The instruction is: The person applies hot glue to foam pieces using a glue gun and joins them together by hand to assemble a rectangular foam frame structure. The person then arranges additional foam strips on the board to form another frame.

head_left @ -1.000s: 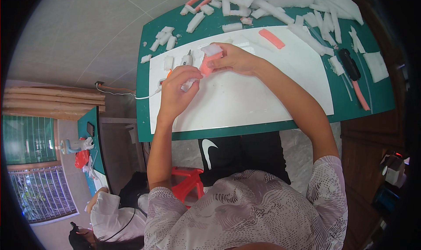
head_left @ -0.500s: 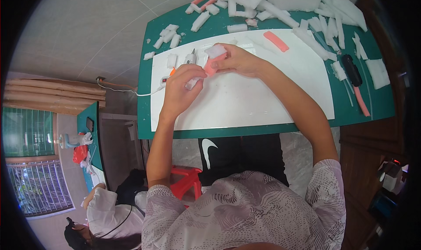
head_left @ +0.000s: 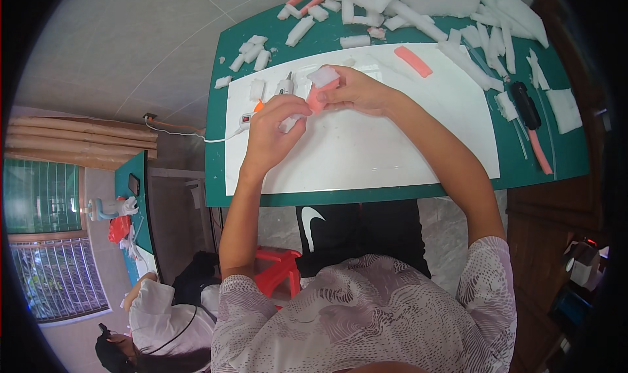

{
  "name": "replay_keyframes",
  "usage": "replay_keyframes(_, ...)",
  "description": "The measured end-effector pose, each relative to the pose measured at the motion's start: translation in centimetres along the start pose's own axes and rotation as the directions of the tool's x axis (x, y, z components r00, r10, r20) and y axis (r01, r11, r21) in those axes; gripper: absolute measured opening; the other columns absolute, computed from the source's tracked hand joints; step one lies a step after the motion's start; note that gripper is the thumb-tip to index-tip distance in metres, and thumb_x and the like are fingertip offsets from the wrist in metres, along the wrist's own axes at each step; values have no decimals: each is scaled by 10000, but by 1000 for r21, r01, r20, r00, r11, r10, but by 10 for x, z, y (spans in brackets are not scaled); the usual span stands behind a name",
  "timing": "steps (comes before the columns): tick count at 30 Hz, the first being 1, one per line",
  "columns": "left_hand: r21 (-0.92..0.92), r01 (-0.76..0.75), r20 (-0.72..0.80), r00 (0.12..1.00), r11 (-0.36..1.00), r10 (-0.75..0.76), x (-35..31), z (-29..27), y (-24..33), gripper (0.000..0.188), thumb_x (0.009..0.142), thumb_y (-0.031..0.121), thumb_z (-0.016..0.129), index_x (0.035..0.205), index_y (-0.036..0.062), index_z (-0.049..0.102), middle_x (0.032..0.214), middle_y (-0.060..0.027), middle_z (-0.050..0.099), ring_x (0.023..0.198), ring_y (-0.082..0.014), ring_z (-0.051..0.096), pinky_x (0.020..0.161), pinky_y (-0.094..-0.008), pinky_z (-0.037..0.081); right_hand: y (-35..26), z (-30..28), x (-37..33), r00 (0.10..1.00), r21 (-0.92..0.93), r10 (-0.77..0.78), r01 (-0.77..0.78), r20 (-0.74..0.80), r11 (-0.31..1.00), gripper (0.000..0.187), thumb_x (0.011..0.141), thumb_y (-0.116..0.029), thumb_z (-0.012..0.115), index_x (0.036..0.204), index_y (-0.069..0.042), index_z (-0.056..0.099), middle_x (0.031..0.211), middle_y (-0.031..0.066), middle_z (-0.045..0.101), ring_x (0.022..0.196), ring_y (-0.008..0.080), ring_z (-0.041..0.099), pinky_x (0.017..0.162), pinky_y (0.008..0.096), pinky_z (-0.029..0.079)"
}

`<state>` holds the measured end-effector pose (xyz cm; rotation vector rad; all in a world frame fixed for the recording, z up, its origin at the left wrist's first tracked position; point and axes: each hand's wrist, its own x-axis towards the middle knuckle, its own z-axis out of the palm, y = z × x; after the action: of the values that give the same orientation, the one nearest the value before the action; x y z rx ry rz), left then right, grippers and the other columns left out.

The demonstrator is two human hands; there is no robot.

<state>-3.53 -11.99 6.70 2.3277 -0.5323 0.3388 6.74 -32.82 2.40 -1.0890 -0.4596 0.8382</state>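
Over the white board [head_left: 379,151] I hold a pink foam strip [head_left: 320,97] with a white foam block [head_left: 323,77] at its upper end. My right hand [head_left: 356,90] grips the strip between thumb and fingers. My left hand [head_left: 271,128] is closed around a small white foam piece [head_left: 288,123], its fingertips meeting the strip's lower end. Whether that piece is joined to the strip I cannot tell. Just behind my left hand lies a white corded glue gun [head_left: 285,85], partly hidden by the fingers.
White foam scraps [head_left: 366,0] heap along the far edge of the green table [head_left: 229,46]. A loose pink strip [head_left: 413,61] lies on the board. At right is a black-handled tool [head_left: 525,105]. A red stool [head_left: 275,275] stands below; another person [head_left: 170,321] sits at left.
Almost nothing differs. Both hands keep their hold on the foam, with only a slight shift of my left hand.
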Motion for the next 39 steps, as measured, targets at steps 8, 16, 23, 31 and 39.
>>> replay_keyframes(8,-24,1,-13,1000,1000,-1,1,2,-1,191,764,-46,689,937,28,726,1022,-83,712,982,-250,675,868,-341,525,0,1,-1,1000,44,13,-13,-2,999,582,899,-165,775,1377,-39,468,1275,92,612,1159,190,631,1052,349,516)
replay_keyframes(16,1,23,-6,1000,1000,-23,0,3,1,175,773,-38,695,932,28,728,1008,-83,714,978,-249,678,863,-339,528,2,-1,0,1000,37,16,-16,21,999,585,921,-155,749,1405,-44,440,1281,86,596,1168,186,617,1037,350,518)
replay_keyframes(23,66,-109,-55,992,992,113,-2,3,-1,386,756,-8,725,1135,54,688,1236,-117,637,1088,-233,635,791,-300,514,5,-1,2,1000,102,-13,12,10,995,592,945,-150,718,1430,-30,400,1328,100,559,1228,203,584,1086,378,487)
replay_keyframes(31,-203,164,-208,956,965,-206,-14,19,4,836,745,63,828,1461,66,396,1401,-142,468,1182,-237,563,799,-319,539,3,3,5,1000,167,-28,29,-10,986,578,958,-168,704,1419,-8,393,1335,112,546,1252,217,571,1115,375,475)
replay_keyframes(39,-316,223,-271,910,922,-313,-5,34,16,792,799,58,812,1458,12,374,1091,-137,635,944,-180,664,764,-279,561,7,1,4,999,206,-40,38,2,978,613,949,-181,716,1427,2,380,1342,115,538,1253,223,572,1123,382,481)
